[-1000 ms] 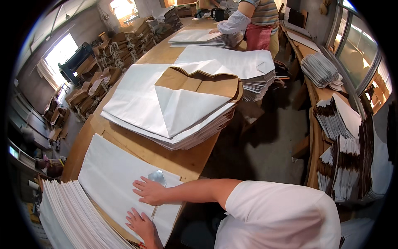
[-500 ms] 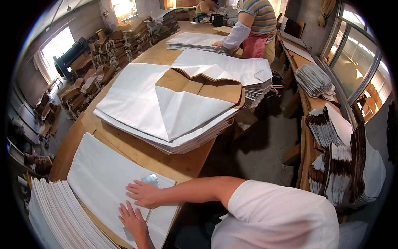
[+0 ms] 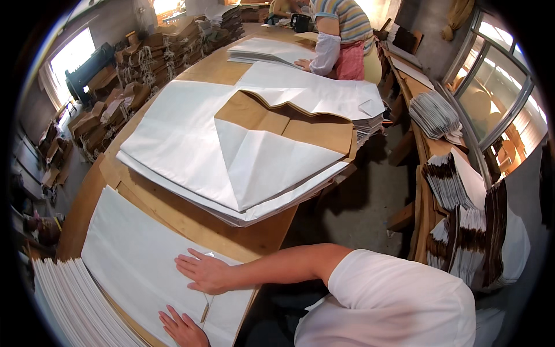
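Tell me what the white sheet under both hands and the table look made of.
White sheet: apparently matte paper, thin, with a folded edge near the right hand; left hand also flat on it. Table: looks like bare wood or plywood, tan, unvarnished.

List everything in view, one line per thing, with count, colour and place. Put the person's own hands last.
white paper sheet: one, white, flat on the near end of the table, under both hands
wooden table: one, brown, runs from near end to far end
edge-on paper stack: one, white, lower left
folded paper bags: one fanned pile, white with brown inside, mid table
far paper pile: one, white, far end of the table
co-worker: one, striped top, red apron, far end
bundled bags: several stacks, white and brown, right bench
right hand: flat on the sheet
left hand: flat on the sheet, lower edge
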A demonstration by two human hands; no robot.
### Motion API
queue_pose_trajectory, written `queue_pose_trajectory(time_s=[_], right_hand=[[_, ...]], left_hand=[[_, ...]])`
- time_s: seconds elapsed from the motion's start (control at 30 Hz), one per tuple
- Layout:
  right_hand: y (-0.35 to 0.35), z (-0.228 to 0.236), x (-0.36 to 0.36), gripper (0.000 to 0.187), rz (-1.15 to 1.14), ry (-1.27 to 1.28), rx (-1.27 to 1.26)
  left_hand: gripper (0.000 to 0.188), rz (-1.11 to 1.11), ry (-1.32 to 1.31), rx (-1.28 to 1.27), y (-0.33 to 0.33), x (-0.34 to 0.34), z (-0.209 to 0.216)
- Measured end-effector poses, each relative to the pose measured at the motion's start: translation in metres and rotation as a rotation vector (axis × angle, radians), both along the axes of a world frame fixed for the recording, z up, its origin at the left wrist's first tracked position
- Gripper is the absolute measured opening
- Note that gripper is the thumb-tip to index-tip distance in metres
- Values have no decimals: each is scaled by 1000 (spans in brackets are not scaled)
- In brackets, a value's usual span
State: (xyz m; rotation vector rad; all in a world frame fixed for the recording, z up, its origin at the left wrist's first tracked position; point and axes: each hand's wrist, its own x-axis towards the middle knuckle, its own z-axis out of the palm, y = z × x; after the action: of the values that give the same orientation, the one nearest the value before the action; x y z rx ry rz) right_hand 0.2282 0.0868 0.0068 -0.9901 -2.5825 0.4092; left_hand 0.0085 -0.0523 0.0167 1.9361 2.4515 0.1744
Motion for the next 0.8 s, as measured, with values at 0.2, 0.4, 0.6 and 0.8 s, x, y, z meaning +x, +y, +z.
queue_pose_trajectory(time_s=[0.2,0.4,0.6,0.8], right_hand=[[-2,2,-3,66,-4,3,-1],[-1,-2,-1,67,-31,28,24],[-3,1,-1,66,-41,25,56],[-4,-1,-1,66,-49,45,56]], left_hand=[[52,6,37,61,-2,-1,-2],[49,-10,8,100,2,4,1],[50,11,-3,103,1,0,-5],[49,11,-1,100,0,1,-2]])
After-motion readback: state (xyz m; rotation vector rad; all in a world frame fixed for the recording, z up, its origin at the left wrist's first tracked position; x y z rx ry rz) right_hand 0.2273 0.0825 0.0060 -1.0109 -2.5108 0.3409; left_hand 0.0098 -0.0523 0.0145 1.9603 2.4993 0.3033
